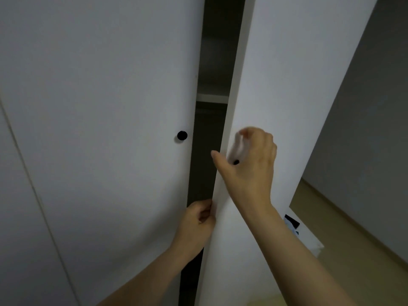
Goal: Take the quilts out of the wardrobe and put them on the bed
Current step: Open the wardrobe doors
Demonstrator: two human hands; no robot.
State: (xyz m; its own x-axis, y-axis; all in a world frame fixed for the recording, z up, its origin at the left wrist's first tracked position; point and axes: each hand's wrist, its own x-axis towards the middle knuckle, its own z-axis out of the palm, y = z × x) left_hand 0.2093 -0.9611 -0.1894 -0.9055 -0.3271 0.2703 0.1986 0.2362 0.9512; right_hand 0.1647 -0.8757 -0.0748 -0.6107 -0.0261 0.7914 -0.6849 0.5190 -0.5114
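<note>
Wardrobe (92,89) stood directly ahead of both grips, its right door (291,74) ajar. Right grip (251,164) curled, blurred, round that door's black knob (235,161), while below it the left grip (196,221) pinched the door's free edge. Left of the right grip lay the dark gap (209,133), a shelf (212,98) high in it, where no quilts could be made out.

From my end, the left door (99,107) and the right door (287,74) read as smooth white board with a matt face, painted or laminated (I can't tell which). The round knob (182,135) is black and slightly glossy; the second knob (235,161) looks the same black. The floor (353,250) looks like pale wood plank, smooth, low sheen. The wall (364,129) is matt grey.
</note>
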